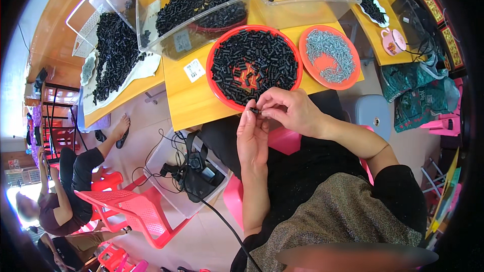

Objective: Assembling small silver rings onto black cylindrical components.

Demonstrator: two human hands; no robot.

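Small black piece point(255, 111): caught between the fingertips of both hands, by the near rim of the red basin; the fingers cover much of it.
Left grip: the left hand point(253, 141) pinches the piece at the tip of its thumb and fingers, forearm rising from the lower edge.
Right grip: the right hand point(297, 113) bends in from the right, thumb and forefinger nipping the same piece; whether its knuckles touch the basin cannot be told.
Red basin point(223, 96): round, smooth plastic, ringed with short, ribbed black tubes, its patterned bottom showing through a gap.
Orange plate point(325, 63): just right of the basin, shallow, bearing a loose crescent of shiny metal screws point(334, 45).
Worktop point(189, 102): yellow with a smooth sheen; its near edge runs below the basin, with bare surface at the left around a white printed label point(194, 70).
Clear bin point(166, 50): straight-walled rigid plastic behind the basin, heaped with black pieces.
White cloth point(149, 65): creased, at the far left, under a dense black pile point(116, 50).
Floor point(156, 105): pale tiles, open between the tables and a red slatted chair point(138, 212).
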